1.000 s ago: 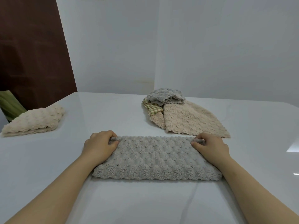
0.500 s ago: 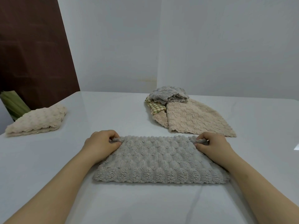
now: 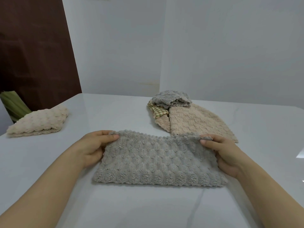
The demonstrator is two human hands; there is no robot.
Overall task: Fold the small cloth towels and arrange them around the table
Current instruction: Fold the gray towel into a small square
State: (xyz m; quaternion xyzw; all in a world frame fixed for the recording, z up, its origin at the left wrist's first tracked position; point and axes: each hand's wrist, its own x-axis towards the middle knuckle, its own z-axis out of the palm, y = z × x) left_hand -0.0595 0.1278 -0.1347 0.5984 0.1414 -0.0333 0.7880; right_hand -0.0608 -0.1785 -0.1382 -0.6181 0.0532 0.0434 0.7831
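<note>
Grey towel [image 3: 156, 160], seemingly doubled, lies on the table [image 3: 131, 204]; left grip [image 3: 93, 148] and right grip [image 3: 222, 153] each pinch a far corner.

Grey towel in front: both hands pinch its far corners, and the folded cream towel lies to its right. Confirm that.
Wrong side. The head view shows the folded cream towel lying to the left of the grey towel. The left hand and right hand do pinch its far corners.
</note>
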